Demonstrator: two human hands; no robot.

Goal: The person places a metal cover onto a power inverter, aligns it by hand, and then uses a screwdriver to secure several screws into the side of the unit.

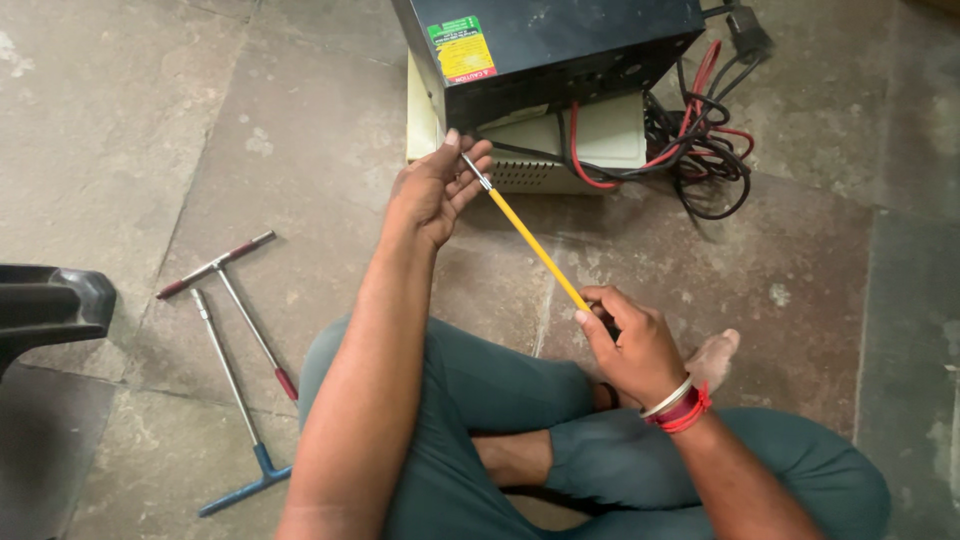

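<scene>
I sit cross-legged on a stone floor. My right hand (632, 340) grips the handle end of a long yellow-shafted screwdriver (532, 243). Its metal tip points up and left toward the lower front corner of a black metal box (560, 45). My left hand (435, 187) is raised at that corner, fingers pinching and steadying the metal tip. The black box rests on a cream-coloured vented case (560, 150).
Red and black cables (705, 150) tangle to the right of the boxes. Two T-handle wrenches lie on the floor at left, one with red ends (235, 290), one with a blue handle (240, 420). A dark plastic object (45, 305) sits at the left edge.
</scene>
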